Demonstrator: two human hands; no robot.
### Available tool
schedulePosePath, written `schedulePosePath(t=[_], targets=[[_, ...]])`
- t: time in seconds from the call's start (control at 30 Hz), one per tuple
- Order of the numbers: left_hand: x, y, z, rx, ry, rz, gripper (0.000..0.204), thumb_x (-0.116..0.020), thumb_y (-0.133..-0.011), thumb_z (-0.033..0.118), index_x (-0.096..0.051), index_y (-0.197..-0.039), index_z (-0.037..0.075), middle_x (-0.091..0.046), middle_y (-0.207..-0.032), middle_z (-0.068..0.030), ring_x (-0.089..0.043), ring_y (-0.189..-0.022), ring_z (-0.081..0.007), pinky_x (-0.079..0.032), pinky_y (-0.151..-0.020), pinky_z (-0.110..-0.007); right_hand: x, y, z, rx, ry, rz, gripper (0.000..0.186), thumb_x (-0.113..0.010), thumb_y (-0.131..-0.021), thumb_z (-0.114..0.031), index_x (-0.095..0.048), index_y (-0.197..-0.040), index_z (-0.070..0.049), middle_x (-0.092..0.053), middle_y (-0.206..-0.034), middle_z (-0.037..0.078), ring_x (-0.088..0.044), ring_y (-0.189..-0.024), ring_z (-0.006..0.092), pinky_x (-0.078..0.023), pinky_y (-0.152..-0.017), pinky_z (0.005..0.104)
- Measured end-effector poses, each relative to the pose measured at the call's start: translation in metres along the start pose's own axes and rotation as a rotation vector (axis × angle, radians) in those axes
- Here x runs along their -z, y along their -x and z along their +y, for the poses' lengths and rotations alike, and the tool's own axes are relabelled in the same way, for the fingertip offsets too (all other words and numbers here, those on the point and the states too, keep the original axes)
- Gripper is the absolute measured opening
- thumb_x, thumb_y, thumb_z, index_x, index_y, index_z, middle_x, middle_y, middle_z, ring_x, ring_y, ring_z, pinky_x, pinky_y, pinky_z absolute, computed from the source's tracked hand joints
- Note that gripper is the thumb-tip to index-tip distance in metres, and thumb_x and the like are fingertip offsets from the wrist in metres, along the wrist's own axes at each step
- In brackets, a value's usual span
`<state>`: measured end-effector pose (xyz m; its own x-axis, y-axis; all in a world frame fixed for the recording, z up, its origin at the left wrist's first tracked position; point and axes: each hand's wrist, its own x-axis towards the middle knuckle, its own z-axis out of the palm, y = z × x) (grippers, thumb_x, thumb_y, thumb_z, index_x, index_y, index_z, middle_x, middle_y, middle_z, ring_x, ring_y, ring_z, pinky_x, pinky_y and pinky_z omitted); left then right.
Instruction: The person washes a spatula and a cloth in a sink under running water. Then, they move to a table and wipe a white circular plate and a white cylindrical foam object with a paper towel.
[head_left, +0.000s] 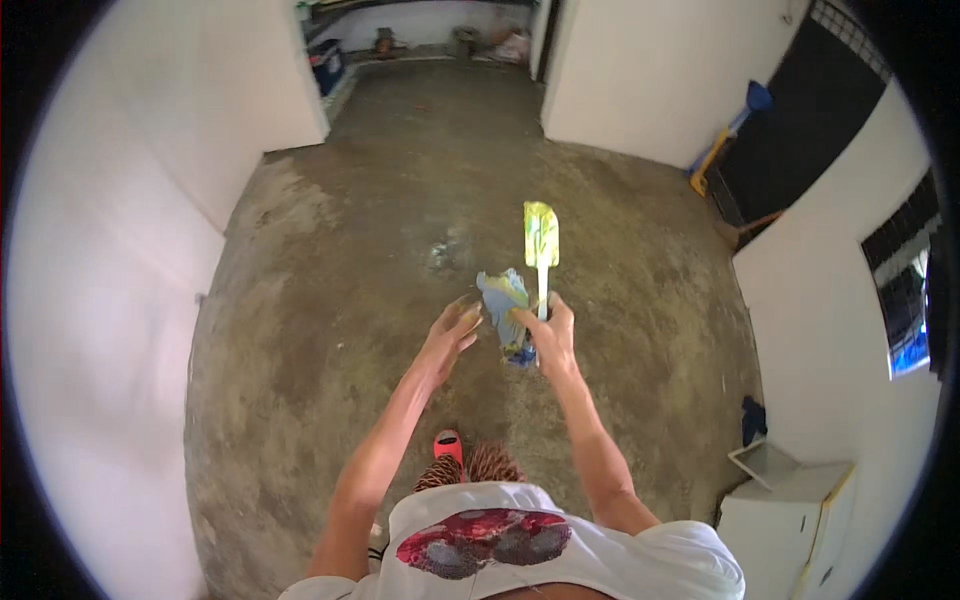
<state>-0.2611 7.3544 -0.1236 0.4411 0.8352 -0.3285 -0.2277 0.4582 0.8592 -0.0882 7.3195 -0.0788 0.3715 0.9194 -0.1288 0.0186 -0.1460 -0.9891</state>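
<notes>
My right hand (556, 335) is closed round the white handle of a spatula (541, 238), whose broad blade points away from me and looks smeared yellow-green. Pinched in the same hand, a crumpled blue-grey cloth (504, 298) with yellowish stains hangs to the left of the handle. Just left of the cloth, my left hand (455, 328) is held in the air with its fingers loosely bent and apart, and I see nothing in it. A narrow gap separates it from the cloth.
Stained concrete floor (330, 330) spreads below, between white walls. A blue and yellow long-handled tool (725, 140) leans by a dark door at the far right. A white cabinet (780, 525) stands near right. Through the opening ahead, several items line the back wall.
</notes>
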Motion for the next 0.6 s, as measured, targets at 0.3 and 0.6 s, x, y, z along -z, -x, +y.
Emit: schedulePosePath(t=[0.3,0.6], targets=[[0.026,-0.751,0.241,0.025,-0.135,-0.222,0.071,-0.06,-0.082,0.03,-0.02,-0.136,0.004,-0.037,-0.132,-0.0097,-0.036,-0.121,-0.0221,-0.032,-0.097,-0.036,-0.071,-0.754,-0.009,-0.003,-0.137,0.183,0.021,-0.066,-0.069,-0.004,-0.054,-0.085,0.001,-0.054,-0.068,0.001,-0.046,-0.059,0.0065,-0.038,-0.049,0.0236],[0.165,-1.392,0.551,0.117,0.047,0.08,0.074,-0.065,-0.078,0.017,-0.02,-0.135,0.006,-0.046,-0.123,-0.0113,-0.05,-0.103,-0.022,-0.044,-0.08,-0.036,-0.249,-1.487,-0.117,-0.05,-0.097,-0.101,0.021,-0.06,-0.082,-0.021,-0.052,-0.08,-0.002,-0.045,-0.063,-0.002,-0.037,-0.052,0.0046,-0.03,-0.043,0.0233]])
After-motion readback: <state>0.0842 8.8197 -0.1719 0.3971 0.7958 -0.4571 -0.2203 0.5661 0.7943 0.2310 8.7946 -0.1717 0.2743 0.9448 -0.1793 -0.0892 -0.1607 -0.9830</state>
